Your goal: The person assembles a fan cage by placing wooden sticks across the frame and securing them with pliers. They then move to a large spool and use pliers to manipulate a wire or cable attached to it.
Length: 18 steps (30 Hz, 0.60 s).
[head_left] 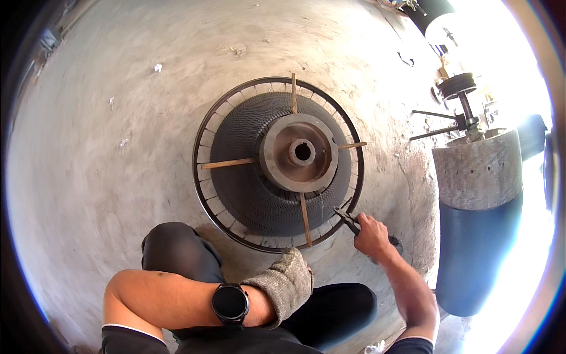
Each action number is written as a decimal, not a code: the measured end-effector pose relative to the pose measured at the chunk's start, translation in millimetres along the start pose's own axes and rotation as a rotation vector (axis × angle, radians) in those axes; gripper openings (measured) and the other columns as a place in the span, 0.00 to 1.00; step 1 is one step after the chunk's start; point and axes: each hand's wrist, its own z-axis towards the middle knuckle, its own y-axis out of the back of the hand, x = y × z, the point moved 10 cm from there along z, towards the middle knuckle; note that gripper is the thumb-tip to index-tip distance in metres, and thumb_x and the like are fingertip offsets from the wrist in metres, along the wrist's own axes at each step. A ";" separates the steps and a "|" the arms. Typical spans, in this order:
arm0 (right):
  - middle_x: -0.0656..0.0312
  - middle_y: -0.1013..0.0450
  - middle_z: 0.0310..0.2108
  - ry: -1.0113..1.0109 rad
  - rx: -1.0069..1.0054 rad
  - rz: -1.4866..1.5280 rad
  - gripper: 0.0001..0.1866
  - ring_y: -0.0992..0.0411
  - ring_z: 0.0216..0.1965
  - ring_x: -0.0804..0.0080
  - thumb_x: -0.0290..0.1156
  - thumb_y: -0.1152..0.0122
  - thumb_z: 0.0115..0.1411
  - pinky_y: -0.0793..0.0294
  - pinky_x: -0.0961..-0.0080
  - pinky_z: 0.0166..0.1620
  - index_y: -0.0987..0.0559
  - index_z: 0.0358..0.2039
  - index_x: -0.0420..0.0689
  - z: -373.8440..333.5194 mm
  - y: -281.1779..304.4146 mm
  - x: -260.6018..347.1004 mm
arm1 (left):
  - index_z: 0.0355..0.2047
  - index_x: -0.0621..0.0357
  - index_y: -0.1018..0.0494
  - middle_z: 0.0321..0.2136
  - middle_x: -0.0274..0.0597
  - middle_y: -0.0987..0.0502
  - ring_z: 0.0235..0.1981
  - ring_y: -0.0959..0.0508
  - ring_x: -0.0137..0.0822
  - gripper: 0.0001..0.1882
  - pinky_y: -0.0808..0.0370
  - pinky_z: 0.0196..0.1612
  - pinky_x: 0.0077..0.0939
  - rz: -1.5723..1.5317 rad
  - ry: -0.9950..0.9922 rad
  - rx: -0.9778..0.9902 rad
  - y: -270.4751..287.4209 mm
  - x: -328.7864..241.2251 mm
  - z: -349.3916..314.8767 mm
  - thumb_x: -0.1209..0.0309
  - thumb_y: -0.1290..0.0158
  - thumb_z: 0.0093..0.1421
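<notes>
My right hand (372, 237) is closed around the dark handles of a pair of pliers (346, 218). The pliers' jaws reach over the lower right side of a round metal rim (277, 250) lying on the floor. Inside the rim sits a dark, ribbed, ring-shaped stack (236, 138), topped by a rusty metal hub (272, 147) with a central hole. Thin wire-like strands span from stack to rim, and several wooden sticks (230, 163) radiate from the hub. My left hand (289, 286), in a grey knitted glove, is near the rim's lower edge; its fingers cannot be made out.
On the right, a grey cylindrical block (477, 171) stands on a dark drum (479, 253). A shaft with a black pulley (457, 86) and metal rods rise from it. Small white scraps (157, 68) dot the concrete floor (100, 194). My bent knees flank the left forearm.
</notes>
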 end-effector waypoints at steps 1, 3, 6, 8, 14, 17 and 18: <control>0.43 0.25 0.38 -0.016 -0.050 0.048 0.17 0.24 0.41 0.43 0.28 0.39 0.48 0.25 0.52 0.44 0.28 0.40 0.40 -5.8 1.9 -2.9 | 0.36 0.60 0.22 0.24 0.36 0.23 0.28 0.23 0.39 0.12 0.35 0.30 0.40 -0.013 -0.006 0.009 -0.5 0.1 0.3 0.68 0.52 0.59; 0.46 0.26 0.39 -0.088 -0.158 0.126 0.18 0.25 0.41 0.45 0.29 0.36 0.47 0.26 0.53 0.44 0.27 0.39 0.41 -16.0 1.2 -10.6 | 0.36 0.60 0.22 0.24 0.36 0.23 0.28 0.23 0.39 0.12 0.35 0.30 0.40 -0.051 -0.018 -0.002 0.8 -0.1 1.0 0.67 0.52 0.59; 0.50 0.27 0.37 0.011 -0.150 0.146 0.15 0.26 0.41 0.47 0.30 0.36 0.48 0.26 0.53 0.44 0.23 0.38 0.43 -20.7 -18.6 -1.8 | 0.37 0.60 0.22 0.24 0.36 0.22 0.28 0.23 0.39 0.13 0.35 0.30 0.39 0.003 -0.023 -0.002 0.1 -1.2 2.6 0.67 0.53 0.60; 0.53 0.28 0.35 0.085 -0.173 0.103 0.09 0.27 0.41 0.51 0.32 0.36 0.51 0.28 0.57 0.45 0.20 0.33 0.45 -20.3 -28.5 4.0 | 0.37 0.60 0.22 0.24 0.36 0.22 0.28 0.23 0.38 0.13 0.35 0.30 0.39 0.008 -0.014 0.012 -2.5 -1.6 4.2 0.67 0.53 0.60; 0.50 0.27 0.42 0.148 -0.199 -0.028 0.10 0.30 0.48 0.50 0.28 0.41 0.49 0.36 0.56 0.55 0.18 0.33 0.43 -6.6 -47.0 5.5 | 0.37 0.61 0.22 0.24 0.36 0.23 0.27 0.23 0.38 0.13 0.36 0.29 0.40 0.011 0.020 -0.009 -0.8 0.4 6.1 0.67 0.53 0.60; 0.44 0.31 0.52 0.148 -0.239 -0.102 0.14 0.35 0.57 0.46 0.25 0.44 0.49 0.44 0.52 0.64 0.19 0.37 0.40 -3.3 -45.7 5.8 | 0.39 0.60 0.22 0.25 0.38 0.22 0.27 0.23 0.40 0.14 0.36 0.29 0.40 -0.025 0.016 0.012 -6.0 -0.5 8.8 0.67 0.53 0.60; 0.43 0.33 0.55 0.154 -0.239 -0.081 0.14 0.37 0.59 0.45 0.25 0.45 0.49 0.47 0.51 0.66 0.19 0.38 0.39 -2.9 -46.0 6.8 | 0.39 0.60 0.22 0.26 0.38 0.21 0.27 0.23 0.40 0.14 0.35 0.29 0.41 -0.041 0.007 0.018 -10.2 -2.3 10.7 0.67 0.53 0.61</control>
